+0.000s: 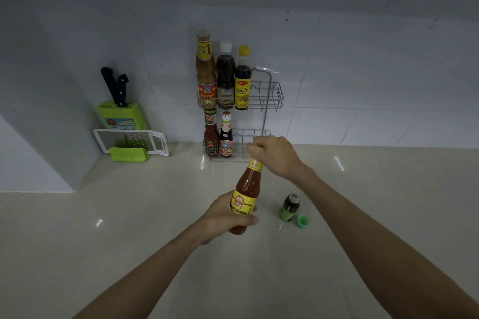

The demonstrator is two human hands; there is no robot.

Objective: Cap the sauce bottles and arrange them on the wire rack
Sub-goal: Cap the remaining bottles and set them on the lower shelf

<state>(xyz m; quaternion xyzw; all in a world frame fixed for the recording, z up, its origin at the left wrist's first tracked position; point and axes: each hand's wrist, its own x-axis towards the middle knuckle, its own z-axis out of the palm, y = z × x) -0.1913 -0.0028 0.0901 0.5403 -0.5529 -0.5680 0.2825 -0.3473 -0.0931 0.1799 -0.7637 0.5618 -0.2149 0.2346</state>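
My left hand (228,217) grips the lower body of a red chili sauce bottle (247,189) with a yellow label, tilted away from me above the counter. My right hand (272,155) is closed over the bottle's top, hiding the cap. A small green bottle (289,206) stands uncapped to the right, its green cap (302,222) lying beside it. The wire rack (269,101) against the tiled wall holds three bottles on its upper shelf and two on its lower shelf, all at the left side.
A green knife block (121,115) with two black-handled knives stands at the back left. In front of it lies a white grater (129,141) with a green holder. The beige counter (129,241) meets a white wall corner on the left.
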